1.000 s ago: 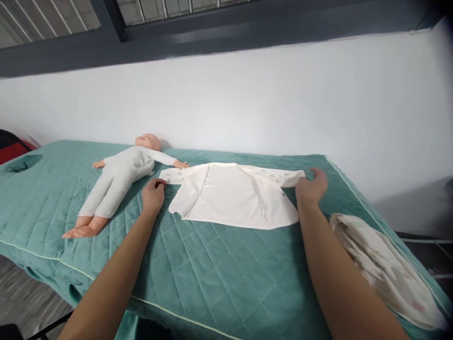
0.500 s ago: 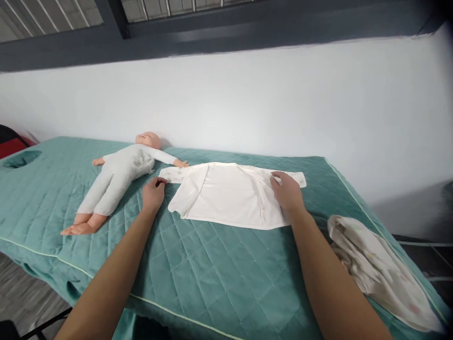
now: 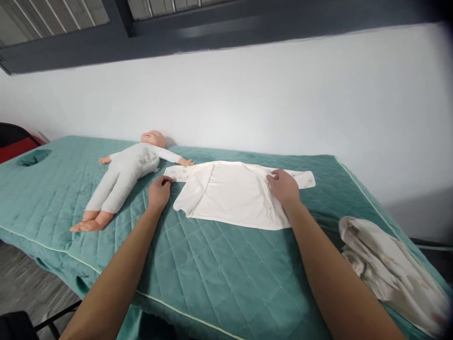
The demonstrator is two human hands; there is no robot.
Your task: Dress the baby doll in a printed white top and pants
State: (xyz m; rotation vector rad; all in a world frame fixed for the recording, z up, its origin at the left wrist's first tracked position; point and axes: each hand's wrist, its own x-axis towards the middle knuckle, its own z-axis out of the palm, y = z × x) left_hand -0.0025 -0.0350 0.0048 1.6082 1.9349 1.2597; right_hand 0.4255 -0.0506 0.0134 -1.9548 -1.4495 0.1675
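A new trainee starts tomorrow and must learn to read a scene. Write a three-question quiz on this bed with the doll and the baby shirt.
1. True or false: the right hand rests on the white long-sleeved baby shirt.
2. The plastic baby doll in a pale grey suit lies on its back. The left hand is nearest to: A. the shirt's sleeve end; B. the doll's feet; C. the doll's head.
3. Fill in: the crumpled pale printed cloth lies on the teal quilted cover on the person's ____ side.

Key: 1 true; 2 A; 3 right.
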